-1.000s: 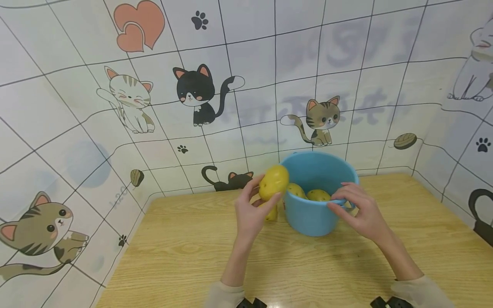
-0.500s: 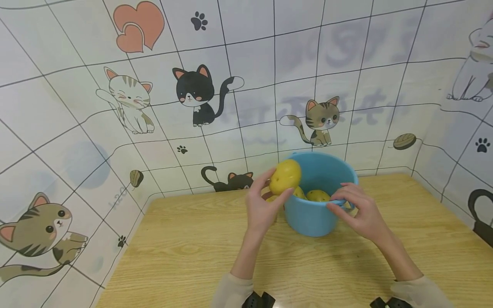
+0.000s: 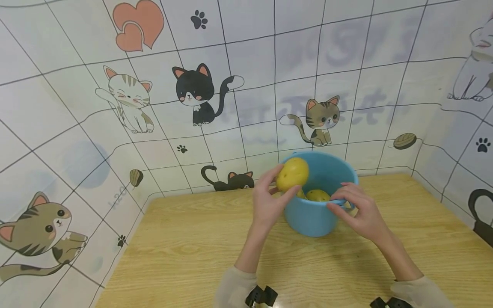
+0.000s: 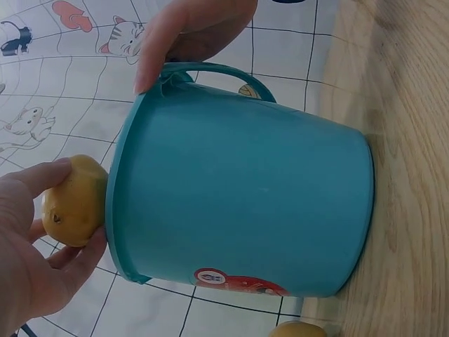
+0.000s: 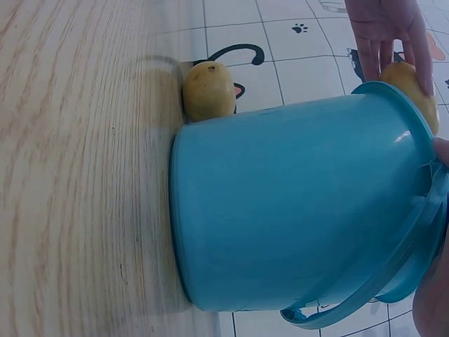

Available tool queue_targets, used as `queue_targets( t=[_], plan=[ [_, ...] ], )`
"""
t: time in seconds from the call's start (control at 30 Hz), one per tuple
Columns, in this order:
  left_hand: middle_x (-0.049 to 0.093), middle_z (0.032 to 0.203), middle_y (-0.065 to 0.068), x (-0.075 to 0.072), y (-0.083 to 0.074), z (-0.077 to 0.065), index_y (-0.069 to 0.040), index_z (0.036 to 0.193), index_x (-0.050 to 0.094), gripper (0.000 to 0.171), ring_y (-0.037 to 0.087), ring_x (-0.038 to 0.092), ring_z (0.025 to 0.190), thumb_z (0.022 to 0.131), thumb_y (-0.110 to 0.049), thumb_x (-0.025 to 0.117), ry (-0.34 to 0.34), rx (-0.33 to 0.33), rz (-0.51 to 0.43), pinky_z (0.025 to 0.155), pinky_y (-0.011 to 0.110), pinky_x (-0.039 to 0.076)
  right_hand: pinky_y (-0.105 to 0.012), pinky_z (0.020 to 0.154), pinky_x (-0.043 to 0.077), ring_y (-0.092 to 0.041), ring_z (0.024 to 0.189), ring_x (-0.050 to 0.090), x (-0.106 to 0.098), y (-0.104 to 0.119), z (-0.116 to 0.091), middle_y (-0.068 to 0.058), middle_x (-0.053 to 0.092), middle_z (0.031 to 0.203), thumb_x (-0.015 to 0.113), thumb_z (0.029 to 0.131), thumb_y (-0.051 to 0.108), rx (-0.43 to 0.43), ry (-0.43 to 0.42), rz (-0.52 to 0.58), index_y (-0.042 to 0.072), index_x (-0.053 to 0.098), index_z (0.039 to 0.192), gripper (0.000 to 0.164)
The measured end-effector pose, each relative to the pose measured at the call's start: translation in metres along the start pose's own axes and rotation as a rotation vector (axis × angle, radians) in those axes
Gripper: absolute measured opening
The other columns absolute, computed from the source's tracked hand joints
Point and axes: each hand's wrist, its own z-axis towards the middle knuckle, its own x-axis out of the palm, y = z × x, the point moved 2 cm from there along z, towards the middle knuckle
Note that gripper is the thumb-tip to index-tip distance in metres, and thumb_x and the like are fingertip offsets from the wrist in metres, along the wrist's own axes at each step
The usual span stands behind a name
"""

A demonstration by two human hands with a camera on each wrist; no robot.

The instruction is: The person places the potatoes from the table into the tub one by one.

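Observation:
My left hand [image 3: 267,204] holds a yellow potato [image 3: 295,172] between thumb and fingers, over the left rim of a blue bucket [image 3: 311,220]. In the left wrist view the held potato [image 4: 74,202] is right at the bucket's rim, with small dimples in its skin. My right hand [image 3: 360,209] pinches the bucket's near right rim, thumb outside and fingers over the edge. Inside the bucket lies another potato [image 3: 318,195], with part of one more beside it, mostly hidden. The bucket stands upright, its handle [image 5: 379,270] hanging down at the side.
A further potato [image 5: 208,93] lies on the wooden table [image 3: 185,252] beside the bucket's left side, hidden behind my left hand in the head view. A wall covering [image 3: 246,102] with cat drawings and grid lines stands close behind the bucket.
My left hand has moved right and slightly up with the potato, from left of the bucket to over its rim. The right hand and the bucket have stayed put.

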Motion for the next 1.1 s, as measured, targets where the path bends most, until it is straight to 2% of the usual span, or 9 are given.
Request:
queue_targets(
  t=[0.2, 0.33, 0.43, 0.67, 0.9, 1.0, 1.1],
  plan=[
    [0.064, 0.127, 0.009, 0.001, 0.001, 0.001, -0.007, 0.135, 0.063, 0.052, 0.032, 0.063, 0.111, 0.087, -0.017, 0.081, 0.070, -0.028, -0.053, 0.085, 0.034, 0.059, -0.034, 0.109, 0.038, -0.018, 0.090, 0.057, 0.000, 0.000, 0.000, -0.003, 0.065, 0.081, 0.067, 0.098, 0.040, 0.002, 0.001, 0.002, 0.006, 0.071, 0.086, 0.036],
    [0.065, 0.122, 0.014, 0.003, 0.002, -0.001, -0.004, 0.133, 0.064, 0.044, 0.036, 0.062, 0.111, 0.092, -0.014, 0.076, 0.125, 0.000, -0.047, 0.088, 0.035, 0.058, -0.034, 0.109, 0.037, -0.020, 0.091, 0.057, 0.000, 0.001, 0.001, -0.004, 0.066, 0.081, 0.067, 0.098, 0.038, -0.001, 0.004, 0.004, 0.005, 0.071, 0.086, 0.035],
    [0.065, 0.119, 0.015, 0.004, 0.001, -0.001, -0.003, 0.130, 0.066, 0.039, 0.035, 0.062, 0.109, 0.093, -0.012, 0.074, 0.141, 0.026, -0.048, 0.088, 0.035, 0.058, -0.035, 0.109, 0.037, -0.022, 0.091, 0.057, 0.000, 0.001, 0.001, -0.004, 0.067, 0.082, 0.068, 0.098, 0.037, -0.005, 0.003, 0.006, 0.004, 0.071, 0.087, 0.035],
    [0.064, 0.118, 0.016, 0.000, 0.001, -0.002, 0.000, 0.125, 0.066, 0.034, 0.036, 0.060, 0.110, 0.093, -0.009, 0.072, 0.128, 0.051, -0.080, 0.088, 0.036, 0.058, -0.035, 0.109, 0.037, -0.021, 0.089, 0.056, 0.000, 0.001, 0.002, -0.003, 0.066, 0.081, 0.066, 0.098, 0.038, -0.011, 0.010, 0.001, 0.006, 0.071, 0.086, 0.035],
    [0.064, 0.122, 0.018, -0.009, 0.006, -0.004, 0.001, 0.122, 0.066, 0.032, 0.031, 0.060, 0.111, 0.092, -0.006, 0.073, 0.086, 0.032, -0.102, 0.089, 0.043, 0.057, -0.034, 0.110, 0.037, -0.021, 0.089, 0.056, 0.000, 0.000, 0.001, -0.003, 0.066, 0.082, 0.066, 0.099, 0.038, -0.008, 0.012, 0.003, 0.006, 0.071, 0.087, 0.035],
    [0.063, 0.124, 0.022, -0.012, 0.006, -0.005, 0.004, 0.122, 0.064, 0.032, 0.034, 0.059, 0.112, 0.092, -0.002, 0.072, 0.075, 0.027, -0.110, 0.089, 0.051, 0.056, -0.034, 0.109, 0.037, -0.021, 0.089, 0.056, 0.000, 0.000, 0.001, -0.003, 0.066, 0.082, 0.066, 0.099, 0.039, -0.010, 0.011, 0.002, 0.005, 0.071, 0.086, 0.036],
    [0.061, 0.124, 0.025, -0.018, -0.004, -0.007, 0.008, 0.122, 0.062, 0.031, 0.041, 0.058, 0.113, 0.092, 0.001, 0.070, 0.069, -0.001, -0.107, 0.090, 0.055, 0.054, -0.034, 0.110, 0.037, -0.021, 0.089, 0.056, 0.000, -0.001, 0.000, -0.003, 0.066, 0.082, 0.066, 0.099, 0.040, -0.010, 0.010, -0.001, 0.005, 0.071, 0.086, 0.037]
  ],
)
